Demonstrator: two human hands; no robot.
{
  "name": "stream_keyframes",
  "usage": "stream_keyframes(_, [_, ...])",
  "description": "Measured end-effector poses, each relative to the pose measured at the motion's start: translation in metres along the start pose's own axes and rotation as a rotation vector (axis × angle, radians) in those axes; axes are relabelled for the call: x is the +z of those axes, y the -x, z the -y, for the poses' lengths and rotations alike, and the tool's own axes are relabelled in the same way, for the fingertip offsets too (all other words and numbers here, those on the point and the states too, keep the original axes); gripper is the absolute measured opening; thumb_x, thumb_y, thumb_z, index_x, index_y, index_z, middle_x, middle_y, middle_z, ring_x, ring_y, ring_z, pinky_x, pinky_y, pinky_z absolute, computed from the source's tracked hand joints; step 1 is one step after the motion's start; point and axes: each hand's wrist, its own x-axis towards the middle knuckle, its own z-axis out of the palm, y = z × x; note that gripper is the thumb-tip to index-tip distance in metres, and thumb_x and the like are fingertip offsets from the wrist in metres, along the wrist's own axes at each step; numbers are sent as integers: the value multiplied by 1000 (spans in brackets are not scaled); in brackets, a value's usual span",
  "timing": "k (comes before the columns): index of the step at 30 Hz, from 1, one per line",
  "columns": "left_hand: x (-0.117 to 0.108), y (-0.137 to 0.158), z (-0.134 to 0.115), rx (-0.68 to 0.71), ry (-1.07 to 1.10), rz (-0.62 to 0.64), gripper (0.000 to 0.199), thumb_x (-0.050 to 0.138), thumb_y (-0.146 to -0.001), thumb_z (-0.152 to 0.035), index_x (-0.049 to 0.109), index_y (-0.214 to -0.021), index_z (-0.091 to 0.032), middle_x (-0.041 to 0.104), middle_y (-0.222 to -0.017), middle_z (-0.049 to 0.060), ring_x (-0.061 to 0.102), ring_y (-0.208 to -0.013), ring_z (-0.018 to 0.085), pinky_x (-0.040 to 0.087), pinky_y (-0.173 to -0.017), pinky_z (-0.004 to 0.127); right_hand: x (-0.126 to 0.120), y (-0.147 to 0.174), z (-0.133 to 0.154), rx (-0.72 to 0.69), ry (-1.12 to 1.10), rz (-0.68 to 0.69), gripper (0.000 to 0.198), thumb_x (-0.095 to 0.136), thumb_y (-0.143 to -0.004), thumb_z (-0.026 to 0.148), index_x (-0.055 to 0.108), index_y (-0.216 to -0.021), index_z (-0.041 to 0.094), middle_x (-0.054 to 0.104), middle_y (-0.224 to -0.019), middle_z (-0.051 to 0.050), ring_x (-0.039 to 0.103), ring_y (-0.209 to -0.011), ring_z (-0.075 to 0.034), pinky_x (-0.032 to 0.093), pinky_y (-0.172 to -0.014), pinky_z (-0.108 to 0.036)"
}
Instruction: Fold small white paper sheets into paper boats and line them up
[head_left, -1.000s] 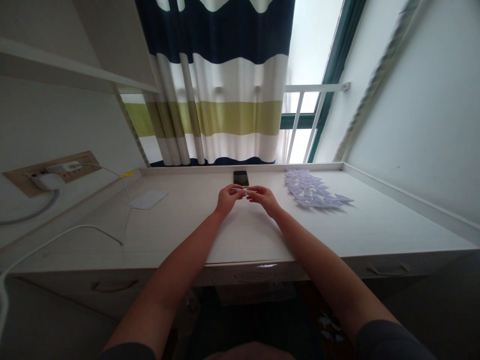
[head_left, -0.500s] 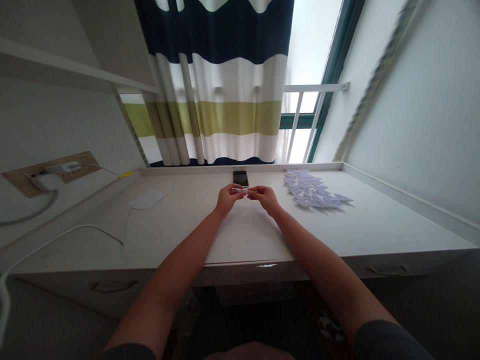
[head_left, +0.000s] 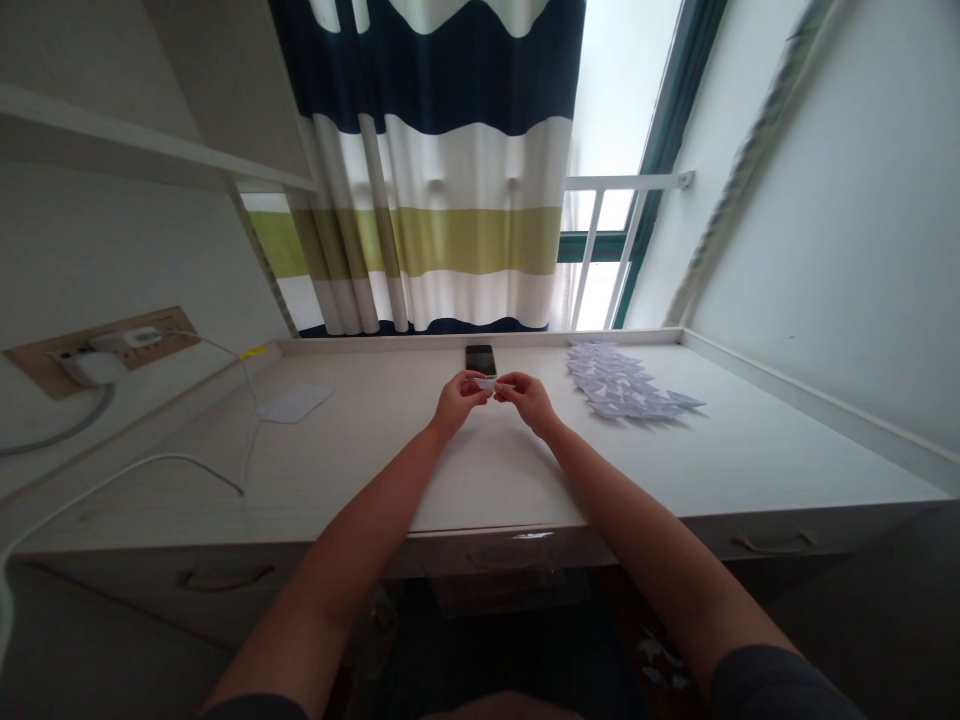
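Observation:
Both hands meet over the middle of the white desk [head_left: 360, 470], just in front of a dark phone [head_left: 480, 359]. Between them is a small folded piece of white paper [head_left: 487, 384]. My left hand [head_left: 455, 400] pinches its left end, thumb and fingers closed. On the other end, the fingers of my right hand [head_left: 528, 400] are closed too. The fingertips hide part of the paper, so its exact folded shape is hard to make out. To the right lies a spread of many folded white paper pieces [head_left: 619, 382], pointed and overlapping.
Flat white paper sheets [head_left: 296, 402] lie at the left of the desk, beside a white cable [head_left: 187, 457]. Chargers sit in a wall socket panel [head_left: 101, 350]. A striped curtain [head_left: 450, 240] hangs behind the desk's raised back edge.
The hands stay in place, with the right fingers shifting slightly on the paper. More of the white paper shows between them now. The camera view has tilted very slightly.

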Motion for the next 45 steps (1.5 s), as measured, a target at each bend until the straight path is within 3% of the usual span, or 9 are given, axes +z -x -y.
stream_keyframes(10, [-4,-2,0,-14,17,8,26,70,-51,-19,57,-73,-14,54,-53,-5,50,-54,7,41,-59,23,-1,1,2,55,-5,100,27,70,-52,36,59,-65,15,58,-54,1,53,-52,-11,45,-57,-28])
stream_keyframes(17, [-4,1,-1,-122,89,54,26,69,-55,-30,62,-73,-13,62,-73,2,56,-69,12,44,-68,28,-5,1,3,38,-49,106,25,71,-51,33,55,-60,16,57,-53,2,54,-50,-10,45,-56,-28])
stream_keyframes(25, [-6,0,-4,-101,-27,-5,20,68,-56,-30,64,-65,-13,62,-67,3,55,-68,13,43,-66,28,-4,-1,-2,102,-8,124,27,70,-54,37,61,-66,14,60,-55,-1,56,-53,-12,46,-59,-30])
stream_keyframes(29, [-4,1,-5,-86,-14,-11,19,66,-58,-31,63,-68,-14,62,-69,3,55,-69,13,43,-65,27,-5,-2,-2,43,54,108,26,68,-55,38,59,-62,15,58,-52,0,54,-50,-12,45,-55,-28])
stream_keyframes(33, [-2,2,-4,-160,51,13,23,67,-58,-30,61,-75,-15,61,-73,3,56,-69,14,44,-62,28,-4,-1,-3,-70,226,26,21,64,-60,36,58,-62,16,57,-52,0,53,-49,-12,44,-52,-27])
stream_keyframes(39, [-3,0,0,-218,259,54,24,68,-58,-28,60,-76,-15,61,-77,3,58,-73,13,45,-69,29,-1,3,-1,-242,420,-48,11,59,-65,30,58,-67,19,59,-60,1,54,-57,-12,43,-57,-25])
stream_keyframes(45, [-4,-2,4,-212,327,41,23,69,-58,-22,62,-77,-13,62,-73,3,58,-72,12,43,-78,30,-1,1,-3,-171,332,33,23,61,-63,40,57,-68,18,59,-63,-1,52,-57,-12,43,-56,-26])
